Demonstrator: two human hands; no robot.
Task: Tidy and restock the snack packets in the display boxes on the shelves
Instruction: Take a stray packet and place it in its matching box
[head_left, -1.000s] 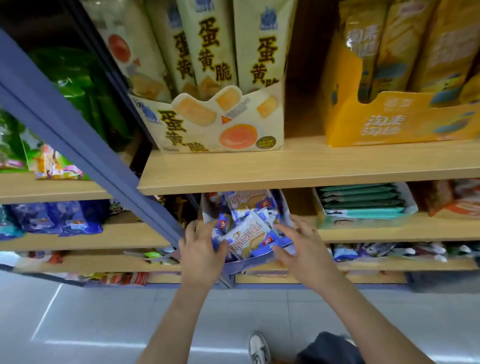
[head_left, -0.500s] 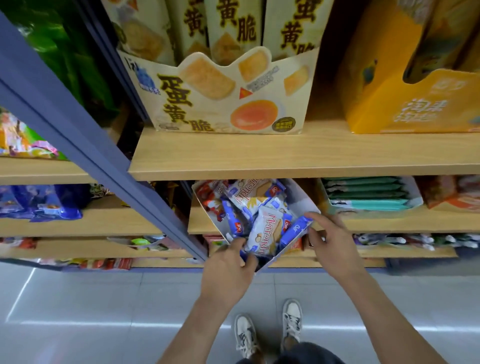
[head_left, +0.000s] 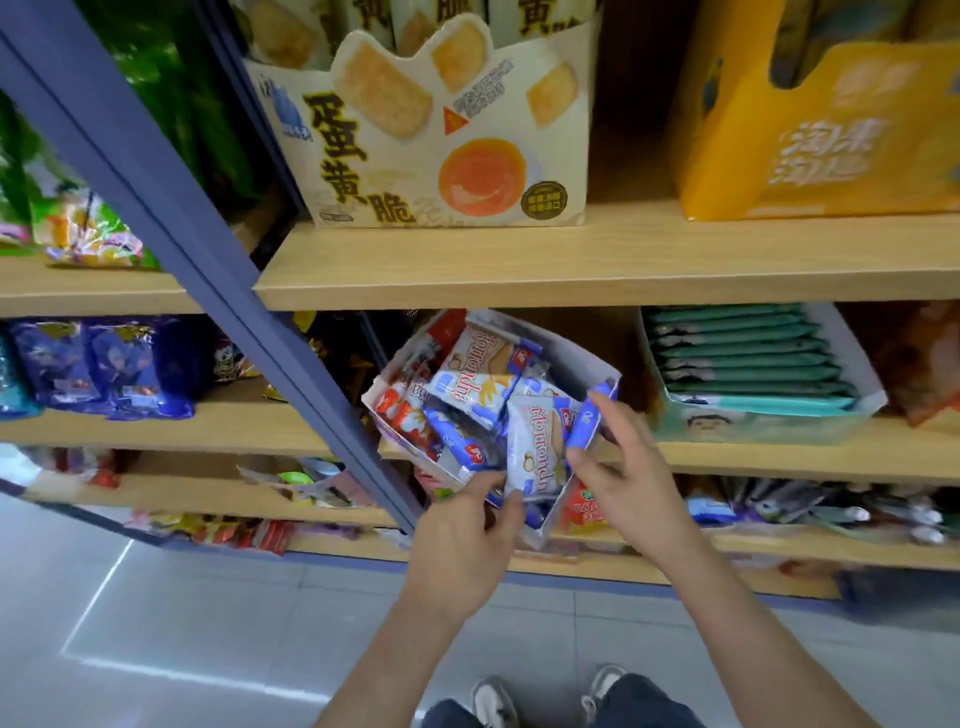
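The white display box (head_left: 569, 361) tilts its open top toward the person, one corner pointing down at them, partly off the wooden shelf (head_left: 779, 457). The left hand (head_left: 462, 545), fingers curled, grips that near corner. The right hand (head_left: 628, 478) pinches the box's right wall. A white-and-blue snack packet (head_left: 535, 447) stands upright between both hands.

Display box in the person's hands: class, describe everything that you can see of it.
The display box is white card with blue edging and an open top. It is tilted toward the camera, one corner pointing down, in front of the middle shelf; whether its back rests there cannot be told. Jumbled blue-and-white and red-and-white snack packets fill it. The left hand holds its lower corner, and the right hand pinches its blue right edge.
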